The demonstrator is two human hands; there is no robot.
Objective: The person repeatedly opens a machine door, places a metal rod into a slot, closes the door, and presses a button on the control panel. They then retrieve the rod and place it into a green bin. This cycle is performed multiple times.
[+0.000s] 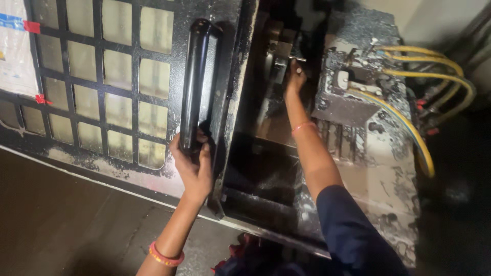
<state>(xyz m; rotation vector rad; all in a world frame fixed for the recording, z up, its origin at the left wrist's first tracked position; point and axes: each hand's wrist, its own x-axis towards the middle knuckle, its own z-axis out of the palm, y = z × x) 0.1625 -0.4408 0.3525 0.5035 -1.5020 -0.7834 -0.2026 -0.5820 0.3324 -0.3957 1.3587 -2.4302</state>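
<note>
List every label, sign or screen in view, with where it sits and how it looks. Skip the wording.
Paper sheet: far left edge, stuck on the grilled door; pale rectangle with a blue band on top, cut off by the frame.
Red tape pieces: at the sheet's right corners, small strips.
No screens or packages in view.

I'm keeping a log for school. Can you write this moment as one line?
left hand: grips black door handle | right hand: inside machine, at metal part | yellow hoses: right
</note>
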